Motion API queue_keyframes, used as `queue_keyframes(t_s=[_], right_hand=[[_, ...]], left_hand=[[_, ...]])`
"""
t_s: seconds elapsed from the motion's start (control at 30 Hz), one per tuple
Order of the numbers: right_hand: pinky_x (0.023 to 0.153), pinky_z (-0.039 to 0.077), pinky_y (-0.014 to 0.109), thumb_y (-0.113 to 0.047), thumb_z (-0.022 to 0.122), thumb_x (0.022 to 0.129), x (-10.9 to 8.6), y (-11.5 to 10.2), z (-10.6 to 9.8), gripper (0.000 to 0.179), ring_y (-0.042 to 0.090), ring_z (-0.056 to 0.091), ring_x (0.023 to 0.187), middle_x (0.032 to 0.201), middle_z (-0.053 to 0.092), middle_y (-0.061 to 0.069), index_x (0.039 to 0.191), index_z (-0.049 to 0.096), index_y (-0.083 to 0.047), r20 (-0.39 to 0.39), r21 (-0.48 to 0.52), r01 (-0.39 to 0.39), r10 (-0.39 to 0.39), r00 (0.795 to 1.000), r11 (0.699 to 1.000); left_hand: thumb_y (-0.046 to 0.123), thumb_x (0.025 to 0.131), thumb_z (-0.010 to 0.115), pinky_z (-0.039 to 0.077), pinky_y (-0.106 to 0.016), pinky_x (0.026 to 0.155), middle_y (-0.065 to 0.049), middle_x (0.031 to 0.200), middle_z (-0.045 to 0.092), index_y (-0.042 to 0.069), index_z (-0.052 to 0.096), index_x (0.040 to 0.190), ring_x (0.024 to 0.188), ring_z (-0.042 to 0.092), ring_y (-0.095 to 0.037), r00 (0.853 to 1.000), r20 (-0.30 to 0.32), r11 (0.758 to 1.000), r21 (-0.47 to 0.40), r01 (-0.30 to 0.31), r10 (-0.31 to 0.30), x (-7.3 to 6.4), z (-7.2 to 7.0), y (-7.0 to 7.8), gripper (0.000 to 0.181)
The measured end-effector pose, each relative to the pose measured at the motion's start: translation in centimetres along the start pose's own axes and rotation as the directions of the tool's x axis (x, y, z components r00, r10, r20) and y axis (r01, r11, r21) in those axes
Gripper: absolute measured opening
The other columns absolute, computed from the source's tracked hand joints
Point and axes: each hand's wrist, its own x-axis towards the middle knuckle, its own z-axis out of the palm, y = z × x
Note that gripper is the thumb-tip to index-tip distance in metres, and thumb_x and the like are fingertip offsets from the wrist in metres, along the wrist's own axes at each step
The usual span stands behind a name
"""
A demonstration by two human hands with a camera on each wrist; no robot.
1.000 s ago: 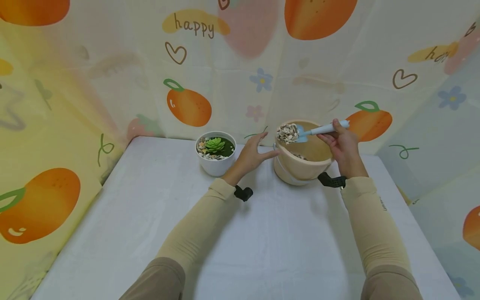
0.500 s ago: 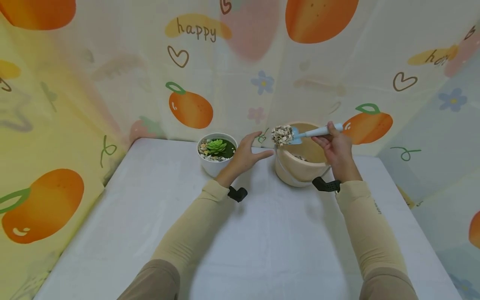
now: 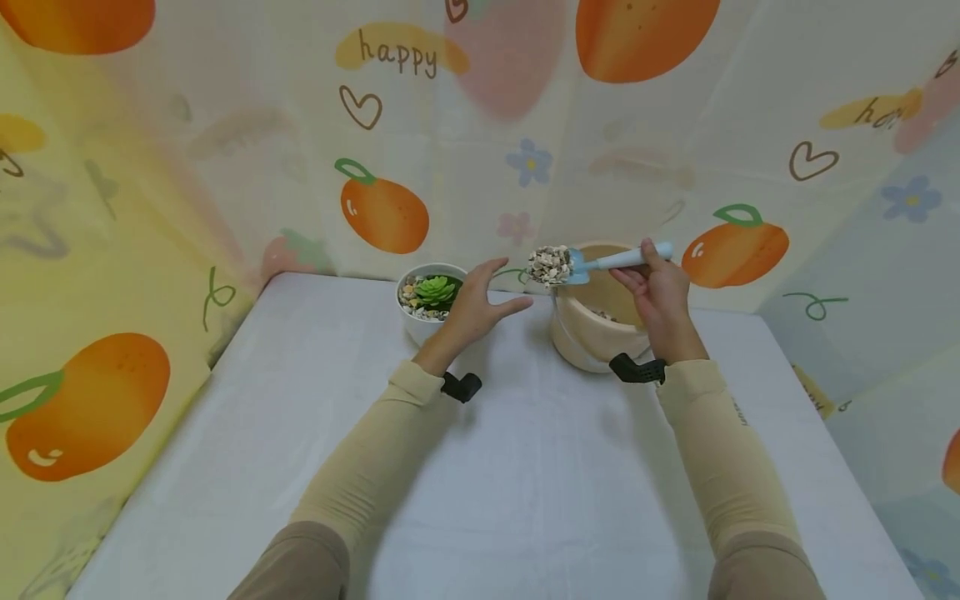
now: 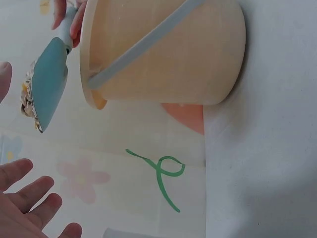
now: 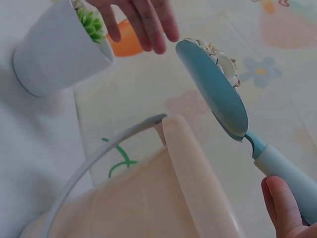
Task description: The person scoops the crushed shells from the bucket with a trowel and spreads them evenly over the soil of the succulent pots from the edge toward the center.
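Observation:
My right hand [image 3: 663, 304] grips the pale handle of a small blue trowel [image 5: 215, 91]. A heap of small pebbles [image 3: 550, 265] fills the trowel's blade, held level above the left rim of a beige bucket [image 3: 592, 337]. My left hand [image 3: 474, 312] hovers with fingers and thumb spread, touching nothing, between the bucket and a white pot [image 5: 54, 52]. Inside the pot are a green succulent [image 3: 437, 290], dark green ground and pebbles; the left hand hides part of its right side in the head view. More pebbles lie inside the bucket.
A white cloth covers the table [image 3: 510, 483]. Behind it hangs a curtain [image 3: 480, 183] printed with oranges, flowers and hearts. The bucket's grey carrying handle [image 4: 143, 47] hangs down its side. Each wrist wears a black camera [image 3: 461, 387].
The right hand has carried the loaded trowel leftward, from over the bucket's opening to its left rim. My left hand has also shifted left, closer to the white pot.

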Motion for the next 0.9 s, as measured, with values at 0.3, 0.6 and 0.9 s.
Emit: queue_keyframes(t_s=[0.3,0.6,0.9], right_hand=[[0.074,0.057,0.040,-0.014,0.062,0.094,0.1,1.2,0.9,0.018,0.027,0.074,0.076,0.076,0.067,0.018,0.099,0.055,0.001,-0.015,-0.005,-0.008,0.008,1.000,1.000],[0.071,0.058,0.040,-0.014,0.062,0.093,0.4,1.8,1.7,0.016,0.027,0.073,0.073,0.075,0.065,0.016,0.097,0.056,0.000,-0.017,0.024,-0.030,0.030,0.999,0.999],[0.070,0.059,0.038,-0.016,0.055,0.098,0.8,2.9,2.4,0.013,0.026,0.073,0.074,0.078,0.064,0.016,0.100,0.051,-0.004,0.007,0.024,-0.059,0.058,0.998,0.998]], left_hand=[[0.042,0.084,0.074,0.028,-0.047,0.118,-0.011,0.156,0.035,0.009,0.035,0.150,0.145,0.031,-0.029,0.999,-0.043,0.999,0.031,0.032,-0.030,-0.5,-1.8,-0.3,0.083],[0.046,0.084,0.074,0.026,-0.049,0.119,-0.009,0.159,0.029,0.011,0.031,0.152,0.147,0.026,-0.028,0.998,-0.041,0.998,0.035,0.055,-0.054,-0.7,-3.7,-0.9,0.088],[0.044,0.083,0.075,0.026,-0.049,0.119,-0.007,0.158,0.031,0.012,0.032,0.152,0.147,0.027,-0.027,0.996,-0.074,0.997,0.042,0.061,-0.058,-1.1,-4.7,-1.6,0.087]])
